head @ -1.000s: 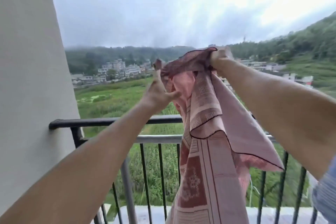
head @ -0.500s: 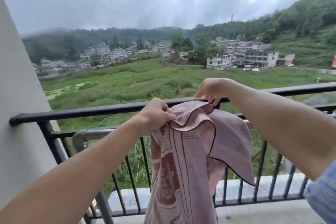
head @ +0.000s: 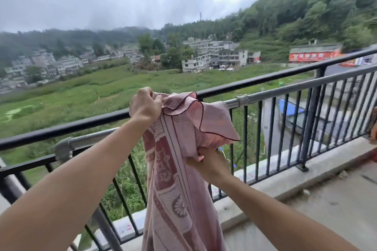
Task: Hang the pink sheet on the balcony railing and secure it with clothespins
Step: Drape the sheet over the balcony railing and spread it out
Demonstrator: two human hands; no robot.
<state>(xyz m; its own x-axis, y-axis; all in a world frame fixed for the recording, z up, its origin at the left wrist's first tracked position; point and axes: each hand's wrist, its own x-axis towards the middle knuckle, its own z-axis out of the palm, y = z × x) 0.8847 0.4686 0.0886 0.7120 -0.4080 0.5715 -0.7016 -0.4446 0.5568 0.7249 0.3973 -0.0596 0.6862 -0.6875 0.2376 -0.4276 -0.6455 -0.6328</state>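
Note:
The pink sheet (head: 175,189), patterned in darker rose with a dark hem, hangs bunched in front of the black balcony railing (head: 265,78). My left hand (head: 144,106) grips its top edge at about the height of the top rail. Lower down, my right hand (head: 208,164) holds a fold of the cloth under a flap that droops to the right. The sheet's lower end runs out of the frame. No clothespins are in view.
A grey metal pipe (head: 285,91) runs just inside the railing below the top rail, with an elbow joint (head: 64,149) at the left. The concrete balcony floor (head: 326,199) stretches to the right. Beyond the bars lie fields, houses and a road far below.
My right hand has let go of the top edge near the rail and dropped down to take a lower fold. The view has swung right; the left wall is out of sight.

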